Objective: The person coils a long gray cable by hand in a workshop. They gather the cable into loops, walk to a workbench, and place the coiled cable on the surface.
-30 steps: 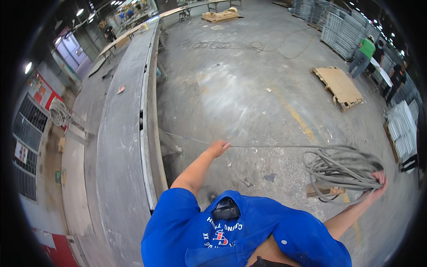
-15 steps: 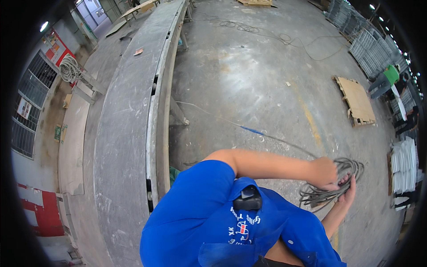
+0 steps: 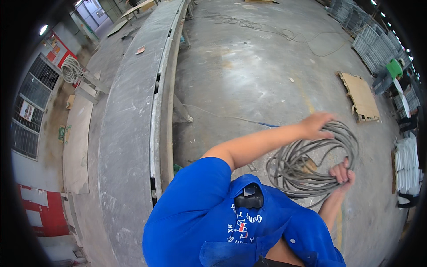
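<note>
The concrete floor [image 3: 249, 75] spread out ahead, with a long grey bench [image 3: 126, 120] running away on my left and a cardboard-topped pallet [image 3: 361, 99] far to the right. The coil of grey cable [image 3: 311, 180] hung before me, right of my chest, its long axis slanting from near left to far right. My right hand [image 3: 343, 172] had its fingers curled around the strands at the right side, so most of the loops lay to the left of that grip. My left hand [image 3: 316, 125] was at the far edge, fingers blurred over the strands; I can't tell whether they had closed. A loose cable [image 3: 213, 115] ran left toward the bench, its blue section [image 3: 268, 125] just beyond my left forearm, so the left was the nearer arm to it.
</note>
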`<state>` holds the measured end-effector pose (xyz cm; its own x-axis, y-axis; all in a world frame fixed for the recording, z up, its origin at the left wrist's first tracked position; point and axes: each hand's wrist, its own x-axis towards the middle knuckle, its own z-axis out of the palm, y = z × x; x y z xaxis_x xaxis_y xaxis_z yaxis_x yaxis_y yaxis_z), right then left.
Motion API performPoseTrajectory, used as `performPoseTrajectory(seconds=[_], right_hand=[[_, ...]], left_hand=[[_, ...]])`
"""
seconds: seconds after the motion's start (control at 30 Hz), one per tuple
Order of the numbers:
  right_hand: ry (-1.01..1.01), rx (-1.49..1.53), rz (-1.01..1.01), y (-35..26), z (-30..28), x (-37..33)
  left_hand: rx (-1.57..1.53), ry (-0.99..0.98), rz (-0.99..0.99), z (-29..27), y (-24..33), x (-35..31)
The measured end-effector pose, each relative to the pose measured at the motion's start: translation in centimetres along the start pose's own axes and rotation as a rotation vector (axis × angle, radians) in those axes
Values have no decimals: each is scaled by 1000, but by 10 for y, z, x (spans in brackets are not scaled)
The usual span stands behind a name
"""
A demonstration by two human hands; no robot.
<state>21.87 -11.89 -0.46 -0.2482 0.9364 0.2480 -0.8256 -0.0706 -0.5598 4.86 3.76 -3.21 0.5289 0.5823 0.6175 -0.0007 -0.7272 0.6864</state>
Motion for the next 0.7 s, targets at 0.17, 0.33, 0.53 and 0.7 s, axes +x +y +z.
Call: performPoseTrajectory(seconds=[0.17, 0.33, 0.53, 0.7], right_hand=[[-28, 103, -196, -57, 11, -9], [37, 178, -489, -136, -7, -62], [304, -127, -883, -223, -39, -166], [1020, -499, -820, -212, -75, -162]], left_hand=[[280, -287, -598, -57, -92, -112], [593, -177, -691, -123, -141, -209], [623, -324, -721, -129, -143, -271], [604, -719, -425, -17, -86, -187]])
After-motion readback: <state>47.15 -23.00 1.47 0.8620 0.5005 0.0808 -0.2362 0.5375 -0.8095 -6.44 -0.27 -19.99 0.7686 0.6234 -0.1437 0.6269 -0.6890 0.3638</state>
